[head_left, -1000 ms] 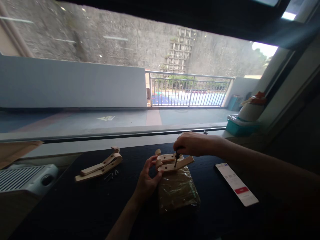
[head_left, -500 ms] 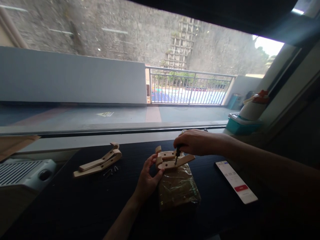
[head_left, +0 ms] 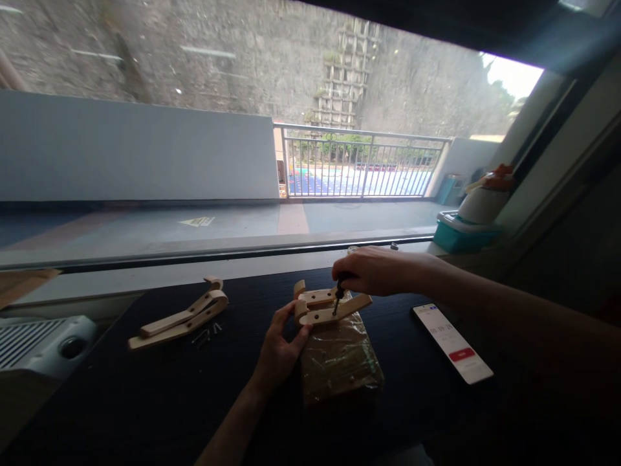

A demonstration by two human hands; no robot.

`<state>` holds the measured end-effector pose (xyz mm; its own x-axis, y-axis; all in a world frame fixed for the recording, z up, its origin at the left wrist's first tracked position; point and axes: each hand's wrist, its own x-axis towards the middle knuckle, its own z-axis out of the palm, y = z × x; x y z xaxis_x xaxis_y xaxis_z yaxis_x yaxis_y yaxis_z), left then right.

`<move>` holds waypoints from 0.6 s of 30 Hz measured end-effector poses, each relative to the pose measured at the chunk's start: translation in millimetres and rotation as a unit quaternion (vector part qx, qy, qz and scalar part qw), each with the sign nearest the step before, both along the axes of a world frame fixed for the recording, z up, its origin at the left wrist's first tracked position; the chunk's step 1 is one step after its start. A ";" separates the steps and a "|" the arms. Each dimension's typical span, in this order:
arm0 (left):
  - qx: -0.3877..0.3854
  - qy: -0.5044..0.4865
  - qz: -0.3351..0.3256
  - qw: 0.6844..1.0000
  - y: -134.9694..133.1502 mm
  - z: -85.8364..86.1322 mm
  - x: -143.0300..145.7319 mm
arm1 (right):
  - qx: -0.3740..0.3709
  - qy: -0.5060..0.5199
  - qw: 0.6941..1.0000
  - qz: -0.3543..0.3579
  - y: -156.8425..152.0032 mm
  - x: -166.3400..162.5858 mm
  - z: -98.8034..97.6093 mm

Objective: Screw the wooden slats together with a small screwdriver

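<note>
Right grip (head_left: pixel 369 270) — screwdriver (head_left: pixel 339 292) on hook (head_left: pixel 325 316)

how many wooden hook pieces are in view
4. On the dark table, to the left: the left front hook and left rear hook. By the left hand: the right front hook and right rear hook. The hands could hide more.

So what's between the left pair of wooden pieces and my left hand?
In the head view, small screws on the dark table, nearer those pieces than your left hand.
</note>
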<state>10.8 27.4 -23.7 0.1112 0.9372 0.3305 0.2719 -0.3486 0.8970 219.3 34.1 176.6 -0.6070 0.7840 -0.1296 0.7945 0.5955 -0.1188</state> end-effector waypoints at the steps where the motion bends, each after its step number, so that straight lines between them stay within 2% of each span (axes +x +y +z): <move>1: -0.004 -0.002 -0.004 1.000 -0.6 1.2 0.5 | -0.002 -0.001 1.000 0.004 0.1 -1.3 1.3; 7: -0.017 -0.031 -0.015 0.999 -3.1 8.0 4.6 | -0.056 -0.033 0.998 -0.003 -4.5 -11.9 5.1; 10: -0.024 -0.040 -0.014 0.999 -3.2 10.8 6.4 | -0.047 -0.024 0.998 -0.017 -4.5 -10.5 2.9; 14: 0.010 -0.040 -0.011 0.999 -5.9 15.0 9.1 | -0.045 -0.036 0.998 -0.034 -1.2 -7.4 1.9; 18: 0.024 -0.025 0.017 0.999 -9.2 14.4 10.0 | -0.051 -0.049 0.997 -0.002 1.3 -11.4 5.3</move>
